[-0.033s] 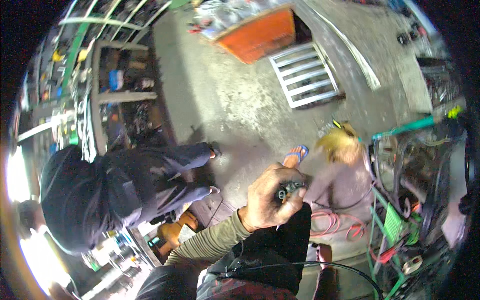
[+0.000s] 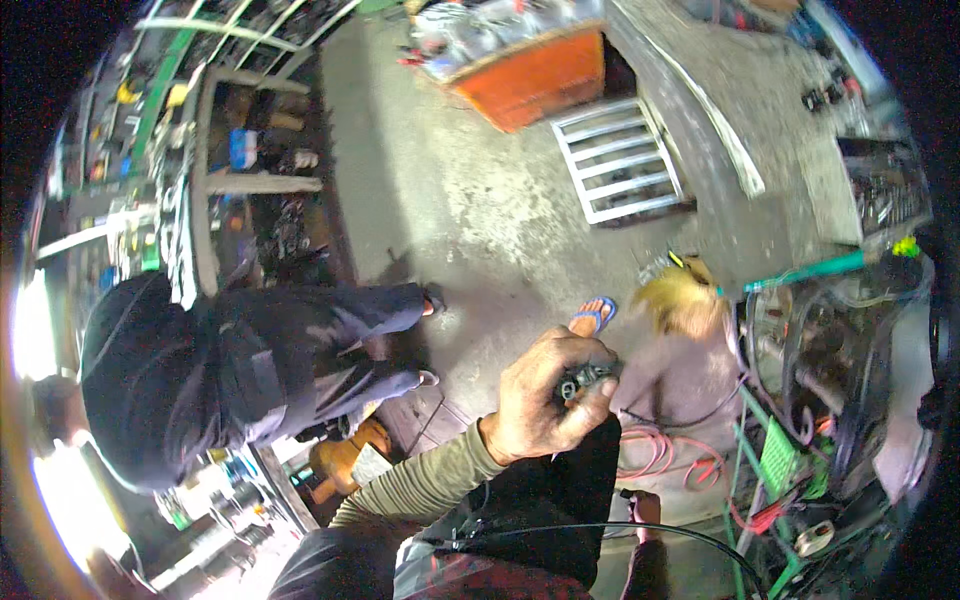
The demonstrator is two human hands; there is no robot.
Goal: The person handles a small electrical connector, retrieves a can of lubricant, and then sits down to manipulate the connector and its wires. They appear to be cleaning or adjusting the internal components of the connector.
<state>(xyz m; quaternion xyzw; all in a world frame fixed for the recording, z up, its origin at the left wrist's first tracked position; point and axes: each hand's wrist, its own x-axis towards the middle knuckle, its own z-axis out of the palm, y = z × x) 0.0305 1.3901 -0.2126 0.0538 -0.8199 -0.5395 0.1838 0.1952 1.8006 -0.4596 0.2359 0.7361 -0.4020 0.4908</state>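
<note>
My left hand (image 2: 550,395), reaching out of an olive sleeve, is closed around several small dark metal parts (image 2: 583,383). They look like nuts or short fittings with round holes, pressed between the thumb and curled fingers. Lower down and to the right, my right hand (image 2: 647,508) hangs beside my dark trousers. Its fingers are curled round a small dark thing (image 2: 629,497) whose kind I cannot make out. A thin black cable (image 2: 600,525) arcs across in front of me at the bottom.
A person in dark clothes (image 2: 200,380) is at the left by metal shelving (image 2: 200,185). Ahead are an orange bin (image 2: 530,85) and a silver slatted frame (image 2: 622,165). At right are a coiled pink hose (image 2: 655,452), a green metal frame (image 2: 810,268) and a blurred yellowish shape (image 2: 685,300).
The surroundings have shifted slightly right and down in view. My right hand has turned a little and shows more clearly; my left hand keeps its grip on the small metal parts.
</note>
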